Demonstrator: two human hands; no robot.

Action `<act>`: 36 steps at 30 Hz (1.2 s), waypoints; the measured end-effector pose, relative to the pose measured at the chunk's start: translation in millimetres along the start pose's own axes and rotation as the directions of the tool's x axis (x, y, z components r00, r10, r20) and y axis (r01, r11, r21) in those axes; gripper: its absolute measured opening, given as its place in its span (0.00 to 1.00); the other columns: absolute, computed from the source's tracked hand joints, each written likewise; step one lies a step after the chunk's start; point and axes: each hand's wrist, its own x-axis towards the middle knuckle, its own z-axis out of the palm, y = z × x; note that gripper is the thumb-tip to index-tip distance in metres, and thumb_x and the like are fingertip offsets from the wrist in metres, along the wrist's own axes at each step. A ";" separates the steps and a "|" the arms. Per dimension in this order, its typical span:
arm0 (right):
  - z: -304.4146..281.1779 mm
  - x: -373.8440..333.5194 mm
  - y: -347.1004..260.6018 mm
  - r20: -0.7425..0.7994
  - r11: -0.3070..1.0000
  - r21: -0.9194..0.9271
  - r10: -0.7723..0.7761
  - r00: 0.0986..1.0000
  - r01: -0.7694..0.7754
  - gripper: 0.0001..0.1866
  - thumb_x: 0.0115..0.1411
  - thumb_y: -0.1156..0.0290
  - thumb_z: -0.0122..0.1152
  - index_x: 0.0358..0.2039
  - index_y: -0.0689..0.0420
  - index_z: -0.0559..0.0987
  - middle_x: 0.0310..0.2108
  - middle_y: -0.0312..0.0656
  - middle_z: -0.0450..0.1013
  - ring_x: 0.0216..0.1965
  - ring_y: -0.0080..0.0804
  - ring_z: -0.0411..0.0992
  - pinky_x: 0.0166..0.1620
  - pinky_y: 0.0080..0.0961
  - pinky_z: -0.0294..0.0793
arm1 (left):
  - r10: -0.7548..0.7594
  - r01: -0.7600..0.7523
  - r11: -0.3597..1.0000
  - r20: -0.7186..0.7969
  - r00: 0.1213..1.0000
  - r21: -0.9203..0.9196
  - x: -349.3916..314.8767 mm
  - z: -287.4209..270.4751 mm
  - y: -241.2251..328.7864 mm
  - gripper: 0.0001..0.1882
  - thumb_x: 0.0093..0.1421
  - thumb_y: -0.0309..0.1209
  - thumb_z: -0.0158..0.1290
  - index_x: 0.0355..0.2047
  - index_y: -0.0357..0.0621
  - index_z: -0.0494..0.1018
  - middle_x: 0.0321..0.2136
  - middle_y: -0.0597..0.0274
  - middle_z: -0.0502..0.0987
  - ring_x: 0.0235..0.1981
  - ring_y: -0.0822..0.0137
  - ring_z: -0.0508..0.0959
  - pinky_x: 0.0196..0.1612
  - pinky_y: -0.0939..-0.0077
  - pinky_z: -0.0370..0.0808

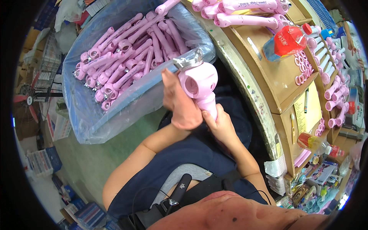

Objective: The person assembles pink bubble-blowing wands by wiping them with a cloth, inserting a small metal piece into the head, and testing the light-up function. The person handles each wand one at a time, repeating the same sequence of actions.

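In front of my body I hold a pink toy wand (pixel 205 82) upright and slightly tilted. Its rounded head has a round hole in the side, and a silvery metallic piece (pixel 190 61) sits on top. My right hand (pixel 222 124) is wrapped round the lower shaft, thumb along it. Covered by a salmon-coloured glove, my left hand (pixel 184 109) is beside the wand's head, at or against its left side. Its fingers point upward and are partly smeared by motion, so their grip is unclear. The wand's lower end is hidden by my right hand.
A blue-lined bin (pixel 103 128) at the left holds many similar pink wands (pixel 130 51). Along the right runs a workbench with cardboard trays (pixel 264 76), pink rings (pixel 303 67), a red-labelled bottle (pixel 287 42), a yellow sheet (pixel 311 111) and more wands (pixel 249 20).
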 end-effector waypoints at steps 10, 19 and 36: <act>-11.6 0.2 11.1 0.265 0.900 0.430 -0.058 0.963 -0.064 0.19 0.67 0.56 0.54 0.40 0.62 0.70 0.22 0.41 0.73 0.23 0.27 0.75 0.28 0.26 0.74 | -0.236 0.358 0.800 0.296 0.926 -0.482 49.8 6.8 -38.8 0.31 0.50 0.35 0.67 0.49 0.28 0.69 0.39 0.52 0.78 0.40 0.57 0.77 0.45 0.66 0.74; -11.3 11.6 24.4 0.215 0.861 0.501 -0.034 0.976 -0.081 0.20 0.68 0.53 0.52 0.40 0.61 0.70 0.22 0.39 0.70 0.19 0.24 0.71 0.24 0.24 0.73 | -0.175 0.196 0.980 0.301 0.937 -0.039 16.8 11.6 2.6 0.33 0.50 0.33 0.62 0.53 0.28 0.62 0.48 0.41 0.72 0.51 0.45 0.71 0.60 0.59 0.61; -11.9 18.8 43.0 0.625 0.321 0.772 -0.227 0.747 -0.548 0.43 0.61 0.27 0.34 0.42 0.60 0.72 0.17 0.46 0.70 0.11 0.34 0.68 0.17 0.25 0.71 | -0.087 0.651 -0.131 0.663 0.743 -0.747 34.5 28.3 -11.4 0.19 0.64 0.38 0.45 0.46 0.33 0.71 0.44 0.50 0.78 0.45 0.62 0.78 0.50 0.69 0.75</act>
